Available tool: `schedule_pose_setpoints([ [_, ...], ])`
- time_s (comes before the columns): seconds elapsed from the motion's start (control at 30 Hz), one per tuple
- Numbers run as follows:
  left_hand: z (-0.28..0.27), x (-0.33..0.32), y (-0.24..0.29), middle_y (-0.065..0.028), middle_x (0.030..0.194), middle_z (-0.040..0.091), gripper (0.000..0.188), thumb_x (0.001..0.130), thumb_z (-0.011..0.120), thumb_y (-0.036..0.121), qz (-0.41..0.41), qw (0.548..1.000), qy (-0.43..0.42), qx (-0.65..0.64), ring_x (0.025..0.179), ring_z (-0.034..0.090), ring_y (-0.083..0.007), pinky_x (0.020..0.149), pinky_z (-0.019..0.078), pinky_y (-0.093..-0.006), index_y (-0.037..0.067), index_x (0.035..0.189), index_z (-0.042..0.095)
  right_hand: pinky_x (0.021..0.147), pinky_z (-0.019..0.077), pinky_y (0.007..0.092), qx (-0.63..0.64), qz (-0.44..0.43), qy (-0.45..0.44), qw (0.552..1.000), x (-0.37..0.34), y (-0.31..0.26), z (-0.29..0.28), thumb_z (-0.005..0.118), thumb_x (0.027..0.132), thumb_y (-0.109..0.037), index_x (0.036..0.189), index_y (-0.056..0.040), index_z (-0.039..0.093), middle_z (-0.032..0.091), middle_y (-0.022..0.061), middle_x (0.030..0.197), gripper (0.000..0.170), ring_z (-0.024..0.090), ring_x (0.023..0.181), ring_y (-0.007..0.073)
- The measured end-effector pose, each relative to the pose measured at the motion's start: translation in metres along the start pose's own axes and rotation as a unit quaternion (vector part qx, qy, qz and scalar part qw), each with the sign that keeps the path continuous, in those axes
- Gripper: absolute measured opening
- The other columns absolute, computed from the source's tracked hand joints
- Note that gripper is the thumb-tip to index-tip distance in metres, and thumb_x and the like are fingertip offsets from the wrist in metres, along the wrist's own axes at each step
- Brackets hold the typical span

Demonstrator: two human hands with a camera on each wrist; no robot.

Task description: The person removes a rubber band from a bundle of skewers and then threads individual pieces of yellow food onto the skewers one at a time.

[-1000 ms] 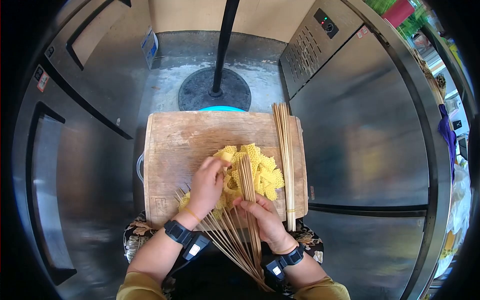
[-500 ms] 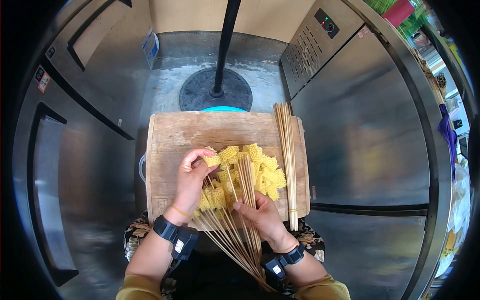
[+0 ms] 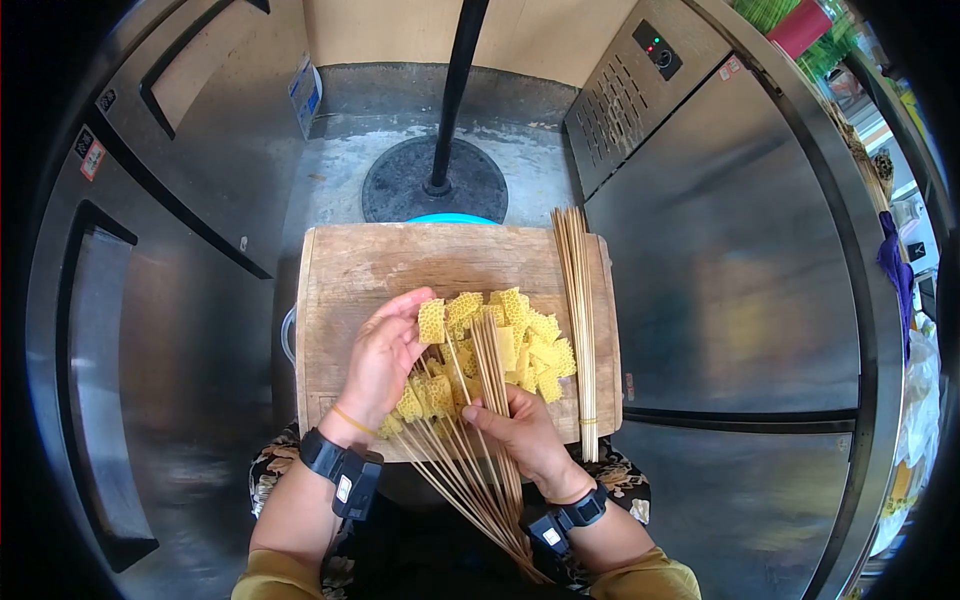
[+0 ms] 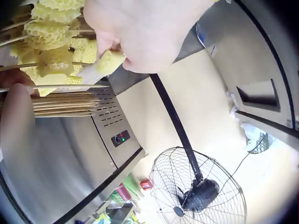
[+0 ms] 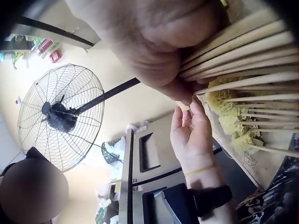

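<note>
In the head view my left hand [image 3: 378,355] pinches a piece of yellow honeycomb tripe [image 3: 431,321] between thumb and fingers. My right hand [image 3: 528,432] grips a bundle of bamboo skewers [image 3: 489,365], their tips pointing away from the body. One single skewer [image 3: 456,362] stands apart from the bundle under the right thumb, its bare tip close beside the pinched piece; the left wrist view shows a gap between them. Several skewers threaded with tripe [image 4: 49,35] fan out to the left below the right hand. A pile of loose tripe pieces [image 3: 540,350] lies beyond the bundle.
A wooden board [image 3: 360,262] lies across the lap under everything. Along its right side rests a tied bundle of skewers [image 3: 575,330]. Steel cabinets [image 3: 720,270] stand close on both sides. The round black base [image 3: 435,180] of a fan [image 5: 60,116] stands ahead.
My left hand has picked a tripe piece from the pile, drawn it left and turned it upright near the single skewer's tip. The right hand keeps its grip; one skewer has separated from the bundle.
</note>
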State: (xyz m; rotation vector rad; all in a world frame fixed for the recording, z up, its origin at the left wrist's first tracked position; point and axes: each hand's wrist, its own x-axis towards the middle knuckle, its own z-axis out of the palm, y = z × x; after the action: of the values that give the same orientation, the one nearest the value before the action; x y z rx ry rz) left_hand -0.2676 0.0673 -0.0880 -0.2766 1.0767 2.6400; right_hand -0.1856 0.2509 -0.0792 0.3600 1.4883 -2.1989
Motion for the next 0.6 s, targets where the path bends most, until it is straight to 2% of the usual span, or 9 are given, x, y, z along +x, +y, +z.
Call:
schedule_pose_setpoints([
  [0.13,-0.0013,-0.0003,-0.0069,-0.0146,0.117,0.057,0.038,0.091,0.048,-0.004,0.03,0.997,0.04,0.059,0.113,0.056,-0.025,0.096,0.0471,-0.0334,-0.001,0.128,0.046,0.06,0.0449,0.0165,-0.008,0.003,0.002,1.0,0.0002,-0.0008,0.0028,0.066,0.086,-0.003,0.091,-0.0056,0.062,0.061,-0.003,0.08,0.007,0.054,0.068,0.0032],
  [0.23,0.0015,-0.0002,-0.0032,-0.0136,0.113,0.058,0.037,0.089,0.05,-0.005,0.028,0.997,0.04,0.052,0.112,0.057,-0.0246,0.095,0.0475,-0.0338,-0.001,0.126,0.048,0.058,0.0432,0.0158,-0.026,0.028,-0.003,0.999,-0.0008,-0.0041,0.0046,0.066,0.086,-0.004,0.091,-0.0059,0.062,0.061,-0.0031,0.079,0.007,0.053,0.066,0.0027],
  [0.33,-0.0052,0.0023,-0.0057,-0.0118,0.109,0.06,0.032,0.09,0.052,-0.003,0.032,0.998,0.006,0.046,0.109,0.058,-0.0235,0.093,0.0482,-0.0338,0.001,0.121,0.051,0.056,0.0414,0.0153,-0.048,0.032,-0.011,0.998,0.0012,-0.0015,0.0047,0.067,0.086,-0.005,0.09,-0.0065,0.062,0.061,-0.0032,0.078,0.007,0.052,0.063,0.0023],
  [0.53,-0.0035,-0.0006,-0.0016,-0.0075,0.105,0.063,0.028,0.089,0.056,0.0,0.007,0.998,0.035,0.06,0.098,0.062,-0.0185,0.088,0.0512,-0.0336,0.003,0.116,0.055,0.054,0.0391,0.0152,-0.058,0.023,-0.002,0.998,0.0039,0.0,0.0074,0.067,0.086,-0.006,0.089,-0.0074,0.061,0.059,-0.0042,0.076,0.007,0.05,0.061,0.0018],
  [0.6,0.0007,-0.0023,0.0007,-0.0051,0.103,0.063,0.028,0.088,0.058,0.002,0.017,0.997,0.031,0.075,0.095,0.061,-0.0135,0.083,0.0518,-0.029,0.004,0.116,0.056,0.054,0.039,0.0153,-0.056,0.026,-0.004,0.998,0.0032,-0.0017,0.0077,0.067,0.086,-0.006,0.089,-0.0074,0.061,0.059,-0.0043,0.076,0.007,0.049,0.061,0.0017],
])
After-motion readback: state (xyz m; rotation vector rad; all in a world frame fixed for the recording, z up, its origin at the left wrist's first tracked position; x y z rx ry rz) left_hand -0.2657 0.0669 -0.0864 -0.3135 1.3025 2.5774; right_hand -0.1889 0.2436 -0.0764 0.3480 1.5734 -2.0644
